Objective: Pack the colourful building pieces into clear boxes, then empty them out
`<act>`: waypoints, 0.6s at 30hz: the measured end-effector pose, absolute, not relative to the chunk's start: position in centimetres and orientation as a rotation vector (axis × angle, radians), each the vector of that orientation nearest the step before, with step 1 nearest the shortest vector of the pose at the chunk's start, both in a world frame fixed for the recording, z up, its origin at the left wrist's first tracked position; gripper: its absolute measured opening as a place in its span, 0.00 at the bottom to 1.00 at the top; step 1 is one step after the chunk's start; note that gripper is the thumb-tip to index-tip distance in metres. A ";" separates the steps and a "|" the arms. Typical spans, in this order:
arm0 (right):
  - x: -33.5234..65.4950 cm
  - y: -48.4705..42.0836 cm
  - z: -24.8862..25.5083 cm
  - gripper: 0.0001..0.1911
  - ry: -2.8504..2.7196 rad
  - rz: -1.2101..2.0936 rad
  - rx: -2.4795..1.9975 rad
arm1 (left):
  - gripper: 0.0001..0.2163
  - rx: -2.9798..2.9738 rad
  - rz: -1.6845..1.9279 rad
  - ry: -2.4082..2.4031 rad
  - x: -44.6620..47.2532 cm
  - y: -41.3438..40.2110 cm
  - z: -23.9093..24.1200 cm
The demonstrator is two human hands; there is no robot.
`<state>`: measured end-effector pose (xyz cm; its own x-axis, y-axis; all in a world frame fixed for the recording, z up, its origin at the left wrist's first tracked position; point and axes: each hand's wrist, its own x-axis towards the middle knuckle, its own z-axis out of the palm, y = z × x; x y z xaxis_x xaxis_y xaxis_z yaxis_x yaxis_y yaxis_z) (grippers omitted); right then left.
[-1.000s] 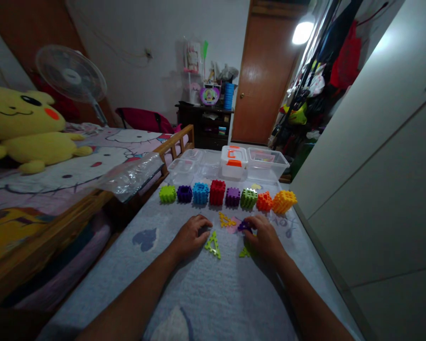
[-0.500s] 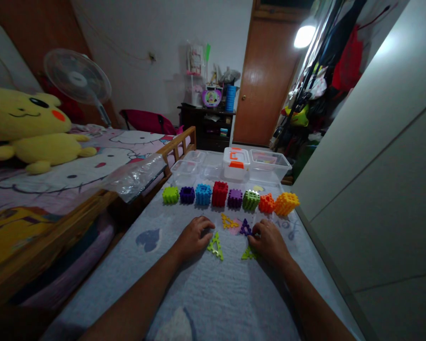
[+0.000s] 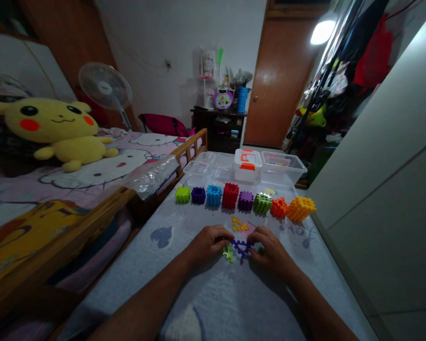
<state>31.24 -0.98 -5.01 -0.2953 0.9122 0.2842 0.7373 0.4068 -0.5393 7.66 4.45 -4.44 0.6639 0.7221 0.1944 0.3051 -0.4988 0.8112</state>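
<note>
A purple triangular building piece (image 3: pixel 242 248) with toothed edges is held by its two upper corners, just above the cloth. My left hand (image 3: pixel 212 242) pinches its left corner, and my right hand (image 3: pixel 268 248) grips the right one. Partly under my left fingers lies a light green triangle piece (image 3: pixel 228 255). Another bit of green (image 3: pixel 261 250) shows by my right fingers, mostly hidden. Beyond the hands a yellow triangle piece (image 3: pixel 239 224) lies flat on the cloth.
Behind the hands stands a row of assembled blocks, among them a red block (image 3: pixel 230 196) and a yellow-orange block (image 3: pixel 301 209). Farther back are clear bins (image 3: pixel 284 163) and a lidded box (image 3: pixel 247 166). A wooden bed rail (image 3: pixel 142 201) runs along the left, a white cabinet (image 3: pixel 379 213) along the right.
My right hand has taken hold of the purple triangle and brought it nearer, turned point toward me. My left hand has moved in to grip its other corner. The camera view has swung left.
</note>
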 end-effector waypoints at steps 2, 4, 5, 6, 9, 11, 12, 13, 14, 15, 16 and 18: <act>31.2 -1.0 -5.1 0.09 -2.129 0.413 -1.405 | 0.09 2.148 0.654 0.787 7.7 4.4 -4.4; 31.2 -1.0 -5.1 0.09 -2.140 0.408 -1.404 | 0.09 2.235 0.631 0.784 7.8 4.3 -4.6; 31.1 -1.0 -5.1 0.09 -2.143 0.401 -1.397 | 0.09 2.282 0.621 0.789 7.8 4.2 -4.7; 31.1 -1.0 -5.1 0.09 -2.145 0.394 -1.386 | 0.08 2.324 0.615 0.801 7.9 4.1 -4.7; 31.1 -1.0 -5.1 0.08 -2.138 0.389 -1.368 | 0.07 2.402 0.612 0.845 8.2 3.8 -4.7; 31.2 -1.1 -5.0 0.08 -2.122 0.399 -1.360 | 0.07 2.426 0.614 0.856 8.0 3.6 -4.3; 31.4 -1.2 -5.0 0.09 -2.106 0.401 -1.360 | 0.08 2.437 0.616 0.864 7.8 3.6 -3.8; 31.6 -1.2 -4.9 0.12 -2.085 0.398 -1.365 | 0.08 2.446 0.623 0.879 7.4 3.7 -3.3; 31.8 -1.3 -4.8 0.15 -2.059 0.389 -1.378 | 0.08 2.451 0.631 0.906 6.8 3.8 -2.7; 32.0 -1.3 -4.7 0.17 -2.029 0.374 -1.397 | 0.08 2.449 0.644 0.947 6.1 4.0 -2.0; 32.3 -1.3 -4.7 0.17 -2.000 0.357 -1.418 | 0.08 2.440 0.663 1.003 5.2 4.4 -1.2; 32.8 -1.2 -4.6 0.16 -1.952 0.327 -1.448 | 0.08 2.397 0.715 1.161 3.2 5.3 0.2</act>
